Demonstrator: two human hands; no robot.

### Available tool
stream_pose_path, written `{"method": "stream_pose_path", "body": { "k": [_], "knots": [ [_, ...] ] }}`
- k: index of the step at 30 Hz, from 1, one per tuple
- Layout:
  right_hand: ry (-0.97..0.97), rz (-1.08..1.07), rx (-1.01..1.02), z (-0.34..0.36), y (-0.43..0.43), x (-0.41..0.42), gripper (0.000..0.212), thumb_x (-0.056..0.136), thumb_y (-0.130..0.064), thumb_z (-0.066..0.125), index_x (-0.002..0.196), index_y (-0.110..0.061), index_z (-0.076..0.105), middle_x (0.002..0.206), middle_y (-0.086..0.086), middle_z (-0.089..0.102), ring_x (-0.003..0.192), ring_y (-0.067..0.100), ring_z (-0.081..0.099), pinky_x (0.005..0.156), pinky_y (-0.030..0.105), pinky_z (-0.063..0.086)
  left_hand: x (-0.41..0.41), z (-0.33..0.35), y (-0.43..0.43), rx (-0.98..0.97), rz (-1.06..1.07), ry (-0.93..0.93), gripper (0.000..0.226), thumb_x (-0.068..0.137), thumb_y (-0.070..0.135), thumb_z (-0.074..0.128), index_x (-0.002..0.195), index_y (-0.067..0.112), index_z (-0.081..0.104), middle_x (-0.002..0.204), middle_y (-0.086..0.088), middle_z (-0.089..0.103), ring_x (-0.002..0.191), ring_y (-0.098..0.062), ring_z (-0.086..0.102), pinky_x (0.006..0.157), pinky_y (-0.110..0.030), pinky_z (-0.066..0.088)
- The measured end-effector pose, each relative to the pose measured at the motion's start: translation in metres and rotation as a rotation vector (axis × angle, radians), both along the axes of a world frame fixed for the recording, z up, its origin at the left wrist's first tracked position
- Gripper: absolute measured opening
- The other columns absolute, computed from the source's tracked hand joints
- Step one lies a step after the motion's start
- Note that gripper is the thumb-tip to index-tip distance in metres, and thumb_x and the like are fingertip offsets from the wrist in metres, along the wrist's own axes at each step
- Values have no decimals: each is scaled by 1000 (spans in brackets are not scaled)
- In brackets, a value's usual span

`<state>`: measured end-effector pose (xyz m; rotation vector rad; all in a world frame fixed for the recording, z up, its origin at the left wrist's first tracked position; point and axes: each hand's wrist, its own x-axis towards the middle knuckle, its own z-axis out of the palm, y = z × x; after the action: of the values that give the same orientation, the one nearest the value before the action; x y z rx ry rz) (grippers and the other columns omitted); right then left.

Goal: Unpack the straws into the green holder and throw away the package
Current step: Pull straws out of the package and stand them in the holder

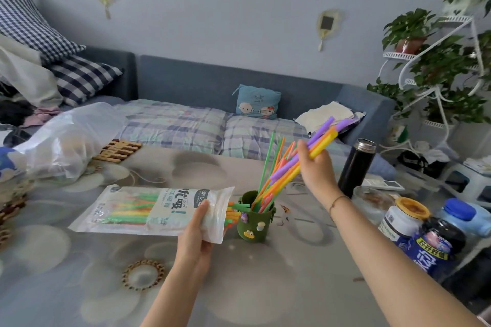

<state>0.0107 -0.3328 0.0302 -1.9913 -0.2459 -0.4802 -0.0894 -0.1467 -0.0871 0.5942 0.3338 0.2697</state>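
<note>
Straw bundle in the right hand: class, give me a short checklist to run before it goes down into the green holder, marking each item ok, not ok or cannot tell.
1. Right hand grips the thick straws firmly: ok.
2. Lower ends aimed into the green holder: ok, they reach its mouth.
3. Holder upright on the table: ok.
4. Room left among the thin straws already inside: cannot tell.
5. Left hand steadies the package: ok.
6. Package emptied: not ok, straws remain inside.
</note>
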Motion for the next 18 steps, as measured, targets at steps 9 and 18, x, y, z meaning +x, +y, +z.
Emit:
{"method": "stream_pose_path", "body": {
  "k": [9,18],
  "knots": [
    [107,37,-369,-34,27,22,49,80,-56,60,57,-16,44,49,0,43,46,19,46,50,30,40,0,6,4,-4,-20,-28,43,91,16,60,132,8,54,127,-16,64,108,-29,65,62,-37,61],
    [55,-60,-357,-30,27,18,47,76,-46,71,107,-16,52,67,-8,50,62,13,53,49,21,35,3,2,3,-16,-4,-27,50,90,16,62,138,10,49,130,-15,63,110,-30,65,60,-35,60]
  ]
}}
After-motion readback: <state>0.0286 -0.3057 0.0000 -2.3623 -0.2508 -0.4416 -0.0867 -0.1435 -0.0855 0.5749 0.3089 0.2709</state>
